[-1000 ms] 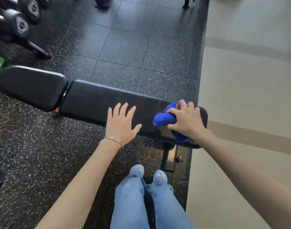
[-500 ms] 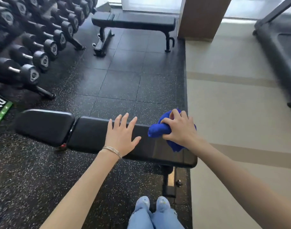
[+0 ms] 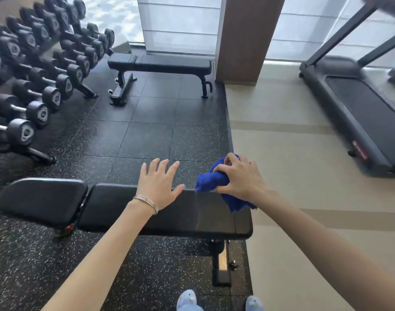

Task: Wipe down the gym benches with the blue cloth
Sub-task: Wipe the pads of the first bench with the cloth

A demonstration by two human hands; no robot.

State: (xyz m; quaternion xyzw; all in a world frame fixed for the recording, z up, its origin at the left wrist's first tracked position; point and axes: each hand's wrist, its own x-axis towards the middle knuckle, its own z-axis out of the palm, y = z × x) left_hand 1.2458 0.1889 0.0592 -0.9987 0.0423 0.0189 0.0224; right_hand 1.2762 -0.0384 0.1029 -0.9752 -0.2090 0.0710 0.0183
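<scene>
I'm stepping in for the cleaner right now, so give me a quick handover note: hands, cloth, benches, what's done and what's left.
Right hand: gripping the bunched blue cloth at the right end of the near bench.
Left hand: open, fingers spread, over the near bench's far edge, holding nothing.
Far bench: by the window, nobody at it.
Done: cannot tell how much of the near bench is wiped.
Left: finish the near bench leftward, including its shorter left pad, then the far bench.

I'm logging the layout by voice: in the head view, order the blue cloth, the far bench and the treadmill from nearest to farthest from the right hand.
From the right hand:
1. Blue cloth, bunched in its grip over the near bench.
2. Treadmill, on the right.
3. Far bench, ahead by the window, left of the pillar.
</scene>
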